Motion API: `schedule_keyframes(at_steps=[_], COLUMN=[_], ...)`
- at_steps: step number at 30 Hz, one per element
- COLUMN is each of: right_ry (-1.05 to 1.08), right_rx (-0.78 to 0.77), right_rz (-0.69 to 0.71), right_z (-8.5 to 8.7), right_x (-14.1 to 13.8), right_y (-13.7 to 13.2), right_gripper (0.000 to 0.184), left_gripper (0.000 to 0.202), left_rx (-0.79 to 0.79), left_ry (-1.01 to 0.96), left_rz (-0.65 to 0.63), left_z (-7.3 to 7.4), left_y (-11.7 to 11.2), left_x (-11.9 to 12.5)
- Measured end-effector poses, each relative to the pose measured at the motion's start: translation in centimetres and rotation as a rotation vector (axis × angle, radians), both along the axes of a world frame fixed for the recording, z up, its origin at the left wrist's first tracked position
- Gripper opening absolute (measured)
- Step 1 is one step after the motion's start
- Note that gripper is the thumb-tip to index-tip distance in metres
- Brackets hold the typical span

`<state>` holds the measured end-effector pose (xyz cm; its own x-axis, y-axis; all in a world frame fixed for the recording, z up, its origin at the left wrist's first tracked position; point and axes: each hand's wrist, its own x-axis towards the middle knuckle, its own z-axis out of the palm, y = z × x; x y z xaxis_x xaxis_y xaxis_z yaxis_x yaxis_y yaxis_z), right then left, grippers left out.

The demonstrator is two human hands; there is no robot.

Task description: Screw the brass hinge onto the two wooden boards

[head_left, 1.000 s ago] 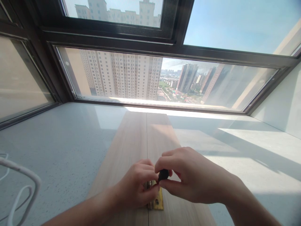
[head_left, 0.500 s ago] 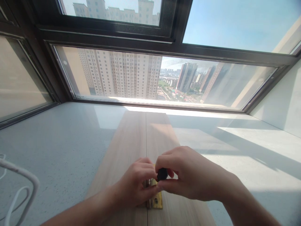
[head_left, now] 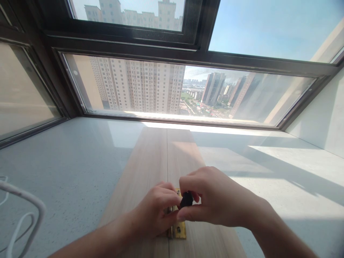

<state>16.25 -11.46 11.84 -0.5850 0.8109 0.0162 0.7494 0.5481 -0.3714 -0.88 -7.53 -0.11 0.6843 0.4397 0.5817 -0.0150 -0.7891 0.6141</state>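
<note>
Gripping a small black tool (head_left: 186, 199) between thumb and fingers, our right hand (head_left: 215, 200) stands it over the brass hinge (head_left: 178, 229). Our left hand (head_left: 158, 211) curls closed just beside it, steadying the hinge across the seam between two wooden boards (head_left: 158, 157). We judge the hinge placed but its fastening unfinished, the screws hidden.

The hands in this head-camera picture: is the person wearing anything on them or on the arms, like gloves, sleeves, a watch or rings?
Nothing is worn as far as the picture shows. The left hand and the right hand are bare, with no gloves. No rings show on the visible fingers. Both forearms are uncovered down to the bottom edge of the frame, with no sleeve cuff, watch or bracelet in sight. The fingernails look short and unpainted.
</note>
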Motion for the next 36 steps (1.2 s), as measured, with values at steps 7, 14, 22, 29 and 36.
schedule_keyframes(at_steps=[7, 14, 22, 29, 36], right_ry=[0.009, 0.001, 0.077, 0.046, 0.025], right_rx=[-0.020, -0.005, -0.024, -0.024, -0.036], right_rz=[0.065, 0.041, 0.060, 0.090, 0.016], right_z=[-0.05, 0.08, -0.07, 0.00, -0.23], right_x=[0.19, 0.00, -0.22, -0.05, -0.50], right_y=[-0.11, -0.05, -0.29, -0.29, -0.06], right_gripper=[0.007, 0.015, 0.011, 0.008, 0.018], left_gripper=[0.014, 0.025, 0.025, 0.014, 0.022], left_rx=[-0.004, 0.005, -0.006, 0.008, -0.029], left_ry=[-0.014, -0.008, -0.029, -0.020, -0.058], left_rz=[-0.009, -0.005, -0.035, -0.033, -0.053], left_z=[0.10, -0.10, -0.07, -0.23, -0.02], left_y=[-0.03, 0.06, 0.12, 0.09, 0.06], left_x=[-0.11, -0.02, 0.05, -0.02, 0.04])
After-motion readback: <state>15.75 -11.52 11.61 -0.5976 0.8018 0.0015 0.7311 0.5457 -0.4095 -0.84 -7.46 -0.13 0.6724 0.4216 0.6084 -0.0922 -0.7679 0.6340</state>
